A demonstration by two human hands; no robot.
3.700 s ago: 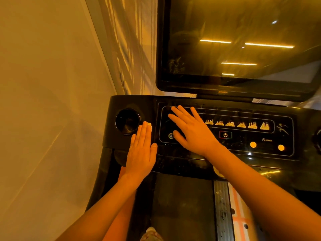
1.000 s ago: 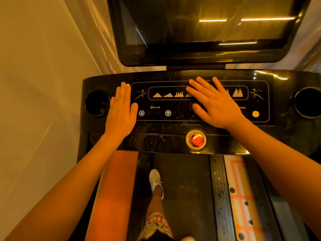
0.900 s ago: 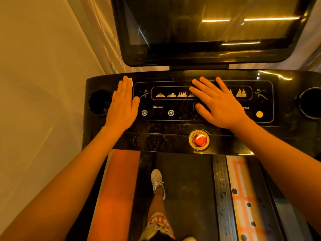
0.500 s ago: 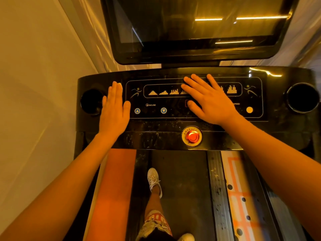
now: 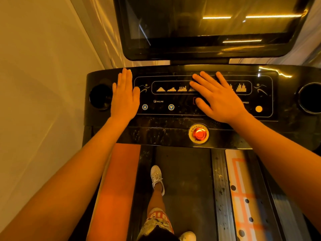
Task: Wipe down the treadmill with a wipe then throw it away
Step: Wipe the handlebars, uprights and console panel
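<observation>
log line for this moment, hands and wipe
left hand flat by cup holder | right hand flat on control panel | wipe not seen

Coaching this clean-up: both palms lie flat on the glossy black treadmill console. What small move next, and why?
Probably slide the right hand, flat mid-panel on the glossy black treadmill console, rightward toward the round orange button: that side is uncovered, and no wipe shows, perhaps under the palm.

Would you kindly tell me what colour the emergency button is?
The emergency button is red, gold-ringed; head view.
</observation>
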